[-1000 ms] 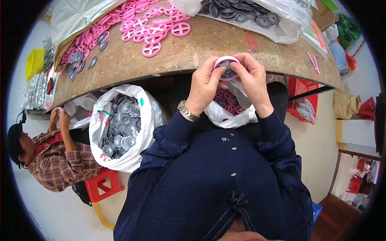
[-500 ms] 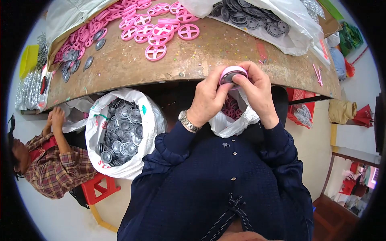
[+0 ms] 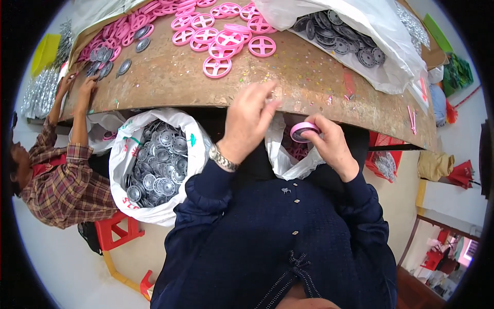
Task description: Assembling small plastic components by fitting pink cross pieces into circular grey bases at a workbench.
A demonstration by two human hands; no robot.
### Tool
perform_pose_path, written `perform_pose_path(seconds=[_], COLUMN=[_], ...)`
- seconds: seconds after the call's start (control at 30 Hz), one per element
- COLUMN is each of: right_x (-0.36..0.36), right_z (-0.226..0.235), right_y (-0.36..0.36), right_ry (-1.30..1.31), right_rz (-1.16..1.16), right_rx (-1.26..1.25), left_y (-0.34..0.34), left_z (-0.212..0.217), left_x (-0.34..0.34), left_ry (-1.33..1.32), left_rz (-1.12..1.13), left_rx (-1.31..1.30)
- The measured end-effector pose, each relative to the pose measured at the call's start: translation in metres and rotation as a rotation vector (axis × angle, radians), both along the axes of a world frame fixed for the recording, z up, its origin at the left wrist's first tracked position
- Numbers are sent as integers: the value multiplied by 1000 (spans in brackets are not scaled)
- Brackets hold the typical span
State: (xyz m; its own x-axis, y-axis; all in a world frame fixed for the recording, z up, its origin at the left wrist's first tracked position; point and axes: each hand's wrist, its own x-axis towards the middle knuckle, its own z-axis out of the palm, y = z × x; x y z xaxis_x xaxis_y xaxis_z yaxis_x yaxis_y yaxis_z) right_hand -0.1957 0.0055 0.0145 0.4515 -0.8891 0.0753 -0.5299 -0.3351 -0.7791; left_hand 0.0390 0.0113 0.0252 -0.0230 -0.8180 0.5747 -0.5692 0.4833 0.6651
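My right hand (image 3: 332, 141) grips a pink toy wheel (image 3: 304, 132) with a dark grey hub disc set inside it. It holds the wheel over the mouth of a white bag (image 3: 280, 159) between my legs, in which pink wheels with dark centres lie. My left hand (image 3: 249, 121) is off the wheel, near the table's front edge, fingers stretched out and thumb apart, with nothing seen in it. Pink spoked rings (image 3: 217, 67) lie loose on the table beyond it. To its left stands a white sack (image 3: 117, 170) full of grey hub discs (image 3: 158, 159).
A white sack (image 3: 383, 74) spills dark discs onto the wooden table (image 3: 170, 77) at the far right. Across the left end, a co-worker in a plaid shirt (image 3: 77, 180) reaches toward grey discs (image 3: 123, 67). A red basket (image 3: 388, 165) stands under the table's right side.
My left hand has let go of the wheel and moved left. My right hand has brought the wheel down over the bag. The co-worker's hands have reached up onto the table.
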Motion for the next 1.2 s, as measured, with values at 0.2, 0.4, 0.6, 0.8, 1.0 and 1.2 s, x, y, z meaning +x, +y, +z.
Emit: perform_pose_path(seconds=[0.2, 0.4, 0.6, 0.8, 1.0, 1.2], right_x=[-23, -36, -49, -62, -55, -27], right_z=[-38, -19, 20, 26, 14, 10], right_y=[10, 17, -10, -88, -176, -222], right_ry=[420, 145, -53, -31, 50, 461], right_rz=[126, 128, 12, -219, -389, -496], right_rx=[-163, -106, -58, -407, -529, -551], left_y=[-55, -97, -121, -104, -81, -89], left_z=[5, -6, -26, -16, -2, -12], left_x=[1, -5, 8, 4, -16, -35], left_ry=[-327, -635, -723, -693, -576, -659], left_rz=[152, 270, 272, -19, 61, 336], left_rx=[-190, -65, -69, -130, -53, 26])
